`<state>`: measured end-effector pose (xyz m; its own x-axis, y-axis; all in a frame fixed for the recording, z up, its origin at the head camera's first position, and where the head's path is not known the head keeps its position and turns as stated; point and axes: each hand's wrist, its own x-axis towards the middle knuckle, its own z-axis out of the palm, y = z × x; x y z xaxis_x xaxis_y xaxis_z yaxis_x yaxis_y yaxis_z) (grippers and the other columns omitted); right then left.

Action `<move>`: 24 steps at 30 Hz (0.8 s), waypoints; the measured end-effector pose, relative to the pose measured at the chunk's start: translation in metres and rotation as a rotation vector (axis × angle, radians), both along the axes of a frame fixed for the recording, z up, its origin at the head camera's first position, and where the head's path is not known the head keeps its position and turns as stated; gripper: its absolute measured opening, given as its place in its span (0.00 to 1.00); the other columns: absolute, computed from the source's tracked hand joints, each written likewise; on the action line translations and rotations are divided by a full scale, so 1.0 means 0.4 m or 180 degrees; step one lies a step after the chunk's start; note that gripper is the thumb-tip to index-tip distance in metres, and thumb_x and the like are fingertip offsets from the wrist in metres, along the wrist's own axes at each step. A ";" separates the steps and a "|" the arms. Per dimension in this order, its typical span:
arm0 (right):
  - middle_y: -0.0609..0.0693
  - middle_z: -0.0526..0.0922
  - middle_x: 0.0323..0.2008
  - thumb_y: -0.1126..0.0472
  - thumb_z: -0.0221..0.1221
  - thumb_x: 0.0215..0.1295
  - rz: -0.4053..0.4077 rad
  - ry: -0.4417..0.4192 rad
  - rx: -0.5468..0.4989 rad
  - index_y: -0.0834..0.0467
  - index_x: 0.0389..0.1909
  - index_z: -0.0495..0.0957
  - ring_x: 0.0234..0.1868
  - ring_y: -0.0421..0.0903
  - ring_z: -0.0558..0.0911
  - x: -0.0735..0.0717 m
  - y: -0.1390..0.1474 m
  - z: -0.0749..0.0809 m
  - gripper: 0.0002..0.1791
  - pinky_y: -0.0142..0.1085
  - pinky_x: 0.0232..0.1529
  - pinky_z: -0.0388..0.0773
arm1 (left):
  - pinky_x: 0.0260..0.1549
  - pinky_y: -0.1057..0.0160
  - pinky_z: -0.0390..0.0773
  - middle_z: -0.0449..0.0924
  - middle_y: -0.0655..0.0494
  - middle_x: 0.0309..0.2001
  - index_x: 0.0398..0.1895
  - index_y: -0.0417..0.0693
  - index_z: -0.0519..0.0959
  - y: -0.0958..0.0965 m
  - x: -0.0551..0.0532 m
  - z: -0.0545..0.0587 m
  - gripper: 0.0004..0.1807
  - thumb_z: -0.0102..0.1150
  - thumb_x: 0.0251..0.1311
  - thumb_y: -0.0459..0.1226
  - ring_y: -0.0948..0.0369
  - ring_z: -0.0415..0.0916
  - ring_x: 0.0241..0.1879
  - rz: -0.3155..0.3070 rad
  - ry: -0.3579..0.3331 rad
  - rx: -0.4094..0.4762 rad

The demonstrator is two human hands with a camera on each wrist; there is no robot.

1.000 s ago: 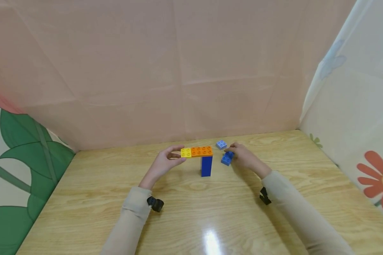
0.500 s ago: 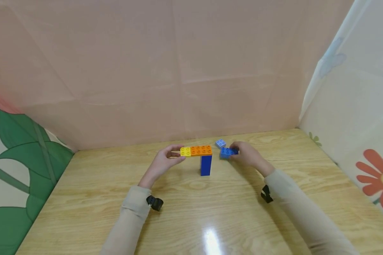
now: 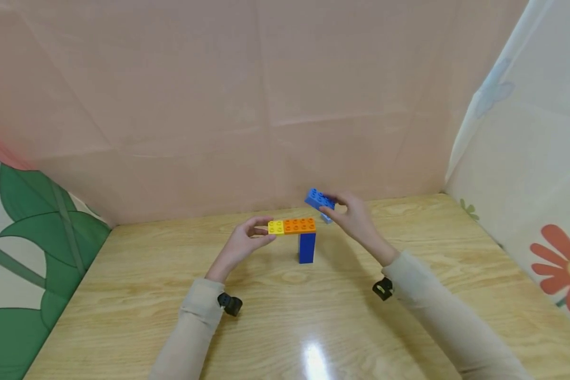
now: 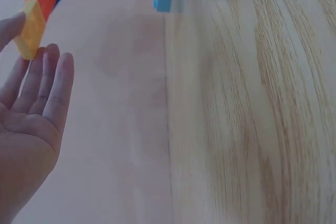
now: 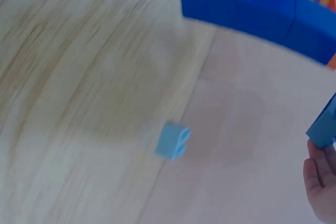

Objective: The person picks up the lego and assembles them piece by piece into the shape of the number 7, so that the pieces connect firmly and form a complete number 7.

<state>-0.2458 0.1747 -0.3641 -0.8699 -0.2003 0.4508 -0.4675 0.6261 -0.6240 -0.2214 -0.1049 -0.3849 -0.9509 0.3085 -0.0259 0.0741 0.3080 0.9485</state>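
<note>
A yellow brick (image 3: 276, 227) adjoins a longer orange brick (image 3: 300, 226), whose right end sits on an upright column of dark blue bricks (image 3: 306, 249). My left hand (image 3: 239, 245) pinches the yellow brick at its free left end, thumb on one side and fingers on the other, as the left wrist view also shows. Behind and above the orange brick's right end, my right hand (image 3: 356, 219) holds a studded blue brick (image 3: 316, 199), tilted and off the table. Its far end is partly hidden by the fingers. In the right wrist view this blue brick (image 5: 323, 128) is cut off by the frame edge.
A small light blue brick (image 3: 326, 218) lies on the wooden table (image 3: 285, 316) behind the column, partly covered by the right hand's brick. A pinkish sheet (image 3: 266, 105) rises along the table's back edge. Printed sheets flank both sides.
My right hand has turned the blue brick on the table, then lifted it and carried it left and upward, towards the back. The left hand and the column have stayed put.
</note>
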 end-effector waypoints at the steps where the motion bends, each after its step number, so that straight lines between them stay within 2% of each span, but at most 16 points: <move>1: 0.63 0.81 0.50 0.60 0.64 0.61 0.0033 0.0036 0.0000 0.65 0.54 0.77 0.49 0.57 0.80 0.007 -0.011 0.003 0.22 0.53 0.52 0.77 | 0.53 0.55 0.78 0.70 0.53 0.63 0.63 0.56 0.71 0.000 0.001 0.001 0.25 0.62 0.61 0.42 0.54 0.72 0.56 -0.0005 -0.0008 0.0004; 8: 0.60 0.81 0.50 0.58 0.65 0.59 0.0302 0.0182 0.0163 0.61 0.55 0.78 0.51 0.57 0.79 0.043 -0.077 0.028 0.22 0.54 0.52 0.77 | 0.54 0.54 0.78 0.70 0.52 0.64 0.64 0.53 0.70 0.000 0.003 0.002 0.27 0.62 0.61 0.43 0.53 0.72 0.57 -0.0021 0.0011 0.0017; 13: 0.59 0.81 0.49 0.59 0.66 0.58 0.0480 0.0316 0.0354 0.61 0.55 0.79 0.49 0.55 0.81 0.057 -0.107 0.032 0.22 0.50 0.48 0.81 | 0.53 0.55 0.79 0.70 0.52 0.63 0.63 0.54 0.71 0.003 0.002 -0.002 0.27 0.63 0.60 0.43 0.54 0.73 0.56 -0.0001 0.0025 -0.0011; 18: 0.58 0.82 0.46 0.62 0.66 0.58 0.0671 0.0365 0.0398 0.62 0.54 0.79 0.46 0.52 0.82 0.066 -0.126 0.030 0.22 0.44 0.44 0.83 | 0.53 0.55 0.79 0.70 0.53 0.64 0.63 0.55 0.71 0.008 0.003 -0.007 0.27 0.63 0.59 0.43 0.54 0.73 0.57 0.0008 0.0026 0.0018; 24: 0.57 0.81 0.46 0.62 0.66 0.58 0.0824 0.0369 0.0418 0.62 0.53 0.79 0.45 0.51 0.82 0.067 -0.136 0.026 0.21 0.42 0.44 0.84 | 0.53 0.55 0.78 0.70 0.52 0.63 0.65 0.54 0.69 0.010 0.002 -0.006 0.29 0.63 0.60 0.43 0.53 0.73 0.57 0.0014 0.0038 0.0062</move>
